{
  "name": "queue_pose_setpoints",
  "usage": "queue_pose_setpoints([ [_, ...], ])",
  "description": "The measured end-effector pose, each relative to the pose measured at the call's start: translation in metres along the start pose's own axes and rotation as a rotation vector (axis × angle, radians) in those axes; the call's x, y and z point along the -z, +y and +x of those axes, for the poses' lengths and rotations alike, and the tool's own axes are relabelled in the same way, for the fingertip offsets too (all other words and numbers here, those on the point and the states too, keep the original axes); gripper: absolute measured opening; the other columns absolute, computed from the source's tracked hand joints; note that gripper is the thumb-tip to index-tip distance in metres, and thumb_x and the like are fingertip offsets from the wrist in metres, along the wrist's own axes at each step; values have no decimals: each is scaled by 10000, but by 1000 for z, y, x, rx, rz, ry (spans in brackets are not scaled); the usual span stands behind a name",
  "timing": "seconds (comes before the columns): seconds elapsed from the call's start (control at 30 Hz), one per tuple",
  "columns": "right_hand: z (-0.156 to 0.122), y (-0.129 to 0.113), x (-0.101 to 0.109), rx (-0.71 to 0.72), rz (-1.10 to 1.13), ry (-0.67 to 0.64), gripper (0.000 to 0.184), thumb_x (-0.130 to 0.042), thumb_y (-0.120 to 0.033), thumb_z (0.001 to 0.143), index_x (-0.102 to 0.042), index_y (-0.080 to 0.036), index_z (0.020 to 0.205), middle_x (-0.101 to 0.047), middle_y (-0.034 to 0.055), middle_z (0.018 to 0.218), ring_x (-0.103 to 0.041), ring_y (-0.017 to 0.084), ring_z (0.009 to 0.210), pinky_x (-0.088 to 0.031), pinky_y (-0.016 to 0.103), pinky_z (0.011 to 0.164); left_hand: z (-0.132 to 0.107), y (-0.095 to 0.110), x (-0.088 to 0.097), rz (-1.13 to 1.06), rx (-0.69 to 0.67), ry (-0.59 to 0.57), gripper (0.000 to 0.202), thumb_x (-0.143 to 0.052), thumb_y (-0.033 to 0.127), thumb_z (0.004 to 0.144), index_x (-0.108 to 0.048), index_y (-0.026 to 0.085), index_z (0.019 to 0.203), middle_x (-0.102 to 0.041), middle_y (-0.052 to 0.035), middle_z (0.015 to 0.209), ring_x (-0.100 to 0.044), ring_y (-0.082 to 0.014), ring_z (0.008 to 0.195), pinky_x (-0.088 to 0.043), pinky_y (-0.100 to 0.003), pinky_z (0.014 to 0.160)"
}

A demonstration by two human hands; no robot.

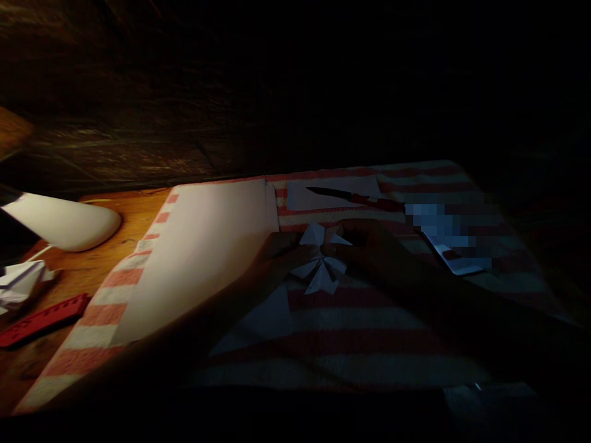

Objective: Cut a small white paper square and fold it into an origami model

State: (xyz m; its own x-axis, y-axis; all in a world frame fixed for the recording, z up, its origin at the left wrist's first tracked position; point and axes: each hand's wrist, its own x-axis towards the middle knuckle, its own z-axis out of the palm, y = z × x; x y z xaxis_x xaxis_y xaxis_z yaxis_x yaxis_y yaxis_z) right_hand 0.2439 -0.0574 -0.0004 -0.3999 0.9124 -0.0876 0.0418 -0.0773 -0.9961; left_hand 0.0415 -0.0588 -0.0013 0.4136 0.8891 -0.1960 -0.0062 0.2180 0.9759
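Observation:
A small folded white paper shape [319,261] with several pointed flaps lies on a red-and-white striped cloth [351,335]. My left hand [279,246] rests against its left side, fingers closed on a flap. From the right, my right hand [364,243] pinches the upper right flaps. Both hands are in deep shadow, so the fingers are dim.
A large white sheet [203,252] lies left of the hands. A knife with a red handle [351,197] rests on a smaller paper at the back. A white lamp [64,221], crumpled paper [21,283] and a red ruler [44,320] sit on the wooden table at left.

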Motion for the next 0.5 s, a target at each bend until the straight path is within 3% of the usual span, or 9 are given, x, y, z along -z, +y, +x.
queue_pose_setpoints([
  [0.13, -1, -1, -1, 8, 8, -4, 285, -792, -405, 797, -667, -150, 816, -614, -2, 748, -528, 111, 643, -400, 247, 574, 2, 2, -2, 59, -60, 3, 337, -826, 377, 650, -611, 130, 728, -564, 28, 598, -482, -71, 512, -336, -164, 430],
  [0.37, -2, -1, -1, 39, -14, -86, 226, -849, -305, 730, -699, -153, 806, -653, -14, 756, -566, 111, 653, -434, 238, 586, 0, 1, -1, 86, 36, -14, 298, -805, 355, 690, -649, 116, 777, -569, 19, 576, -474, -75, 480, -325, -175, 423],
  [0.5, -2, 0, -1, -15, 85, -77, 208, -833, -306, 744, -695, -155, 781, -656, -23, 721, -572, 103, 604, -437, 238, 576, 3, -5, 4, 7, -110, -15, 262, -757, 337, 769, -630, 124, 854, -617, 2, 693, -552, -92, 573, -401, -178, 486],
])
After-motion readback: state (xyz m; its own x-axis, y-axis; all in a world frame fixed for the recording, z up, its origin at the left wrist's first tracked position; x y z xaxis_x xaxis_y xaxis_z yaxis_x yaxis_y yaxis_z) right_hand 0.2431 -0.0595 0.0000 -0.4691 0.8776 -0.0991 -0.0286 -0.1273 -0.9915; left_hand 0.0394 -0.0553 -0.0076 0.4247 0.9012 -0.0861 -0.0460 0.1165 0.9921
